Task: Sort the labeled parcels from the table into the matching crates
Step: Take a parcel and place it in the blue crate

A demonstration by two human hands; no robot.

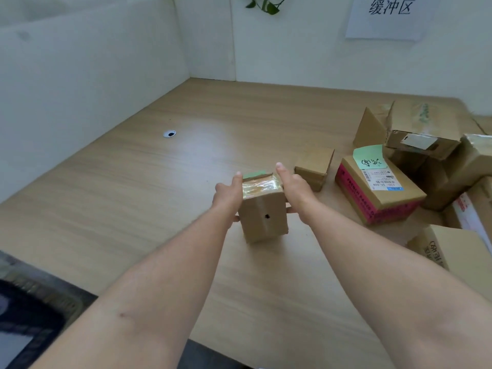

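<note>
Far left of the parcel, a white partition (87, 75) walls in the wooden table (133, 195). A round cable hole (169, 133) sits in the tabletop, left of the parcel and farther from the camera.

The left hand (229, 194) lies flat against the parcel's left side. Its forefinger points away from the camera and its thumb hooks the near lower edge.

The parcel (263, 211) is a small brown carton, held upright between both hands near the middle of the table. Its top is taped glossy, a green slip (254, 173) shows at its far edge, and a dark hole marks its near face. I cannot tell whether its base touches the table.

The right hand (292, 187) holds the parcel's right side in the same way, thumb low at the near corner.

Just right of the parcel and slightly behind it stands a plain small box (314, 165). Farther right lies a pink-sided box (378, 190) with a printed label and a green note (368, 159). Beyond it is a heap of cartons (423, 139), and one more carton (458, 251) sits right of the parcel, nearer the camera.

On the wall behind, right of the parcel, a paper sign (388, 14) hangs beside some green leaves (266, 5).
</note>
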